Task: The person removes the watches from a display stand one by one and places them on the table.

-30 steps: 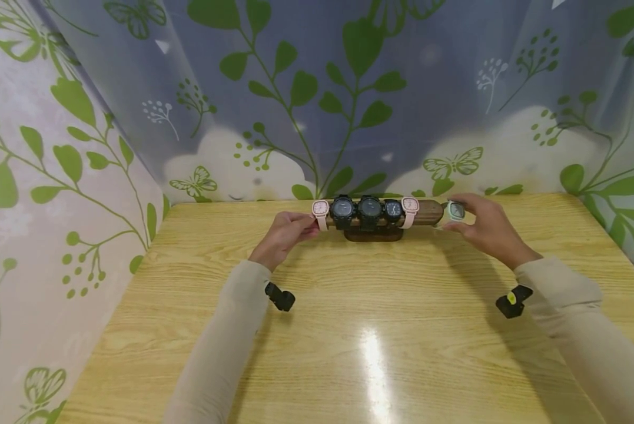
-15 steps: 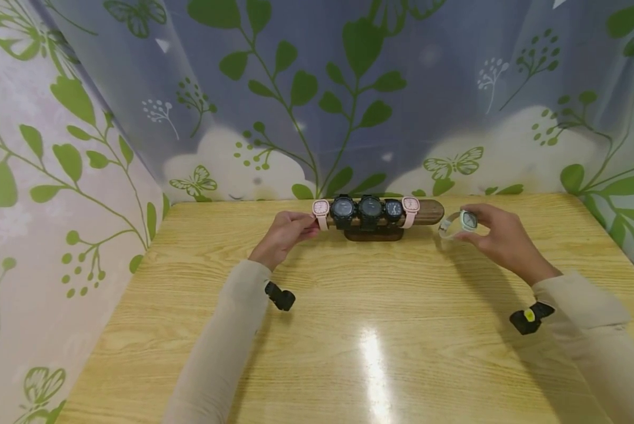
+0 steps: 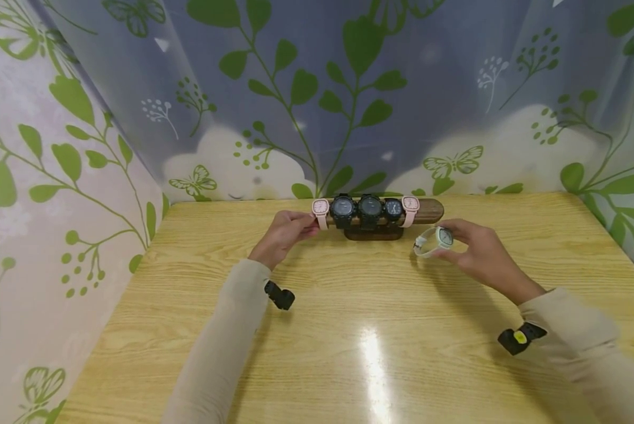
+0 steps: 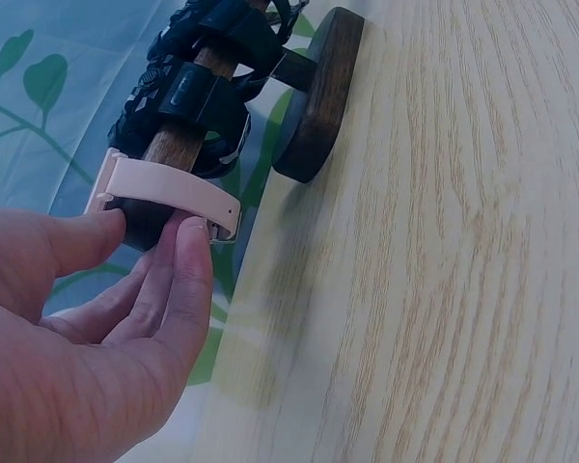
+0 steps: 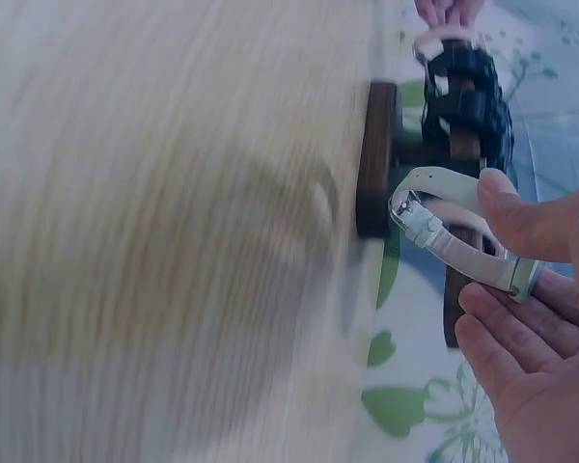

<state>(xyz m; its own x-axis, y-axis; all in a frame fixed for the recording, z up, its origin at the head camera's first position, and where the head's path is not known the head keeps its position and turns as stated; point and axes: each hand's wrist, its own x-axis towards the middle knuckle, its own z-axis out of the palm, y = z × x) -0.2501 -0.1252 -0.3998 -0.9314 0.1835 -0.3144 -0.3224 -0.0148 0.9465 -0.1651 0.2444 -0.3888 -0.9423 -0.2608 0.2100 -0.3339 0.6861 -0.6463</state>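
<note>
A wooden watch stand [image 3: 430, 211] with a dark base stands at the back of the table, bearing several watches. At its left end my left hand [image 3: 282, 237] pinches the tip of the bar between thumb and fingers, beside a pink watch [image 4: 174, 185]. My right hand [image 3: 478, 254] pinches a pale green watch [image 3: 444, 237] by its case, off the stand. Its buckled strap [image 5: 451, 249] forms a loop in the air, in front of the bar's right end. In the right wrist view the loop overlaps the stand.
Two large black watches [image 3: 343, 208], a smaller black watch [image 3: 393, 209] and another pink watch [image 3: 410, 204] sit along the bar. Patterned curtain [image 3: 317, 106] hangs behind the wooden table [image 3: 317, 330]. Bare bar shows to the right of the pink watch.
My right hand has drawn the pale green watch away from the bar's right end, then brought it forward and left, in front of that end. The left hand stays where it was.
</note>
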